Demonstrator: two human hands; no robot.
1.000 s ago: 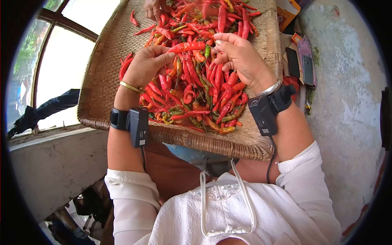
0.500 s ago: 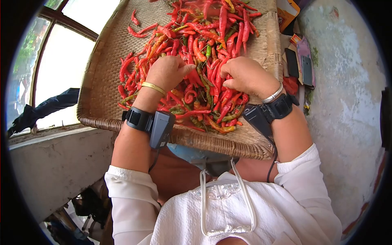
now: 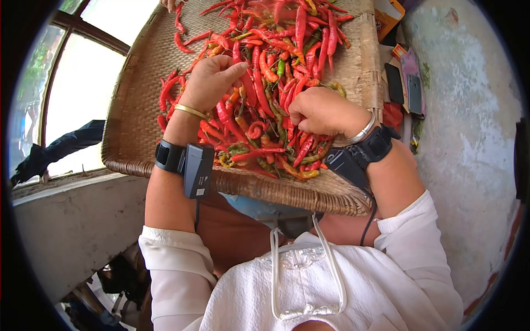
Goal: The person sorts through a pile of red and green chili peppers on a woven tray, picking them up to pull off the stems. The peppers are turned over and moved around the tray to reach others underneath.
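Observation:
A heap of chili peppers (image 3: 265, 132), mostly red with some green and orange ones, lies in a woven basket tray (image 3: 146, 105). Over the heap's left side, my left hand (image 3: 212, 80) is closed, thumb against fingers, with a long red chili pepper (image 3: 247, 85) at its fingertips. My right hand (image 3: 327, 112) rests low on the right part of the pile, its fingers curled down among the peppers. Whatever those fingers hold is hidden. Just beyond that hand shows a yellow-green chili pepper (image 3: 337, 88).
Another person's fingers (image 3: 168, 4) reach in at the tray's far left rim, near a red pepper. Two phones (image 3: 394, 84) lie to the right, beside a worn wall (image 3: 458, 132). On the left are a window (image 3: 77, 88) and dark cloth (image 3: 58, 148).
My left hand has moved up and left, away from the pile's middle. My right hand has shifted slightly lower and curled in. Another person's fingers have appeared at the top left.

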